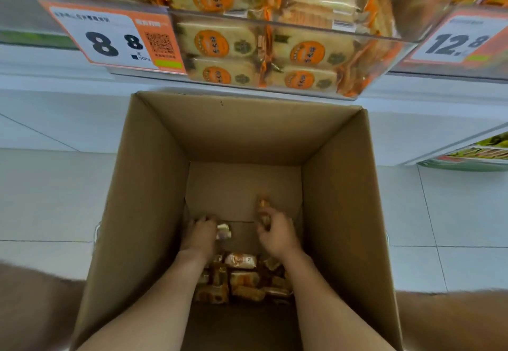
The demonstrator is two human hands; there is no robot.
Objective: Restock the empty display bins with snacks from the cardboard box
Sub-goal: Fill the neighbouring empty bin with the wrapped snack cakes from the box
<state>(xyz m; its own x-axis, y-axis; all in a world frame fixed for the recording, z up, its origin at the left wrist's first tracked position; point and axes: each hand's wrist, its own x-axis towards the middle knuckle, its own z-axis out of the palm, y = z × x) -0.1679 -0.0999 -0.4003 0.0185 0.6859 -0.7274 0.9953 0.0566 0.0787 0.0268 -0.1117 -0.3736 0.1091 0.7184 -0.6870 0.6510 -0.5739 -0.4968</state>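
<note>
A tall open cardboard box (143,185) stands on the floor below me. Both my arms reach down to its bottom. My left hand (200,233) grips a small wrapped snack (224,232) at its fingertips. My right hand (275,233) holds orange wrapped snacks (263,209) that stick out above its fingers. Several more small orange and white snack packs (242,276) lie in a heap on the box floor between my forearms. Above the box, a clear display bin (291,30) is full of orange-labelled snack packs.
An orange price tag reading 8.8 (115,40) hangs left of the clear display bin, another reading 12.8 (456,40) on the right. White shelving runs behind the box. A lower shelf with green-edged goods (478,155) juts in at right. White floor tiles surround the box.
</note>
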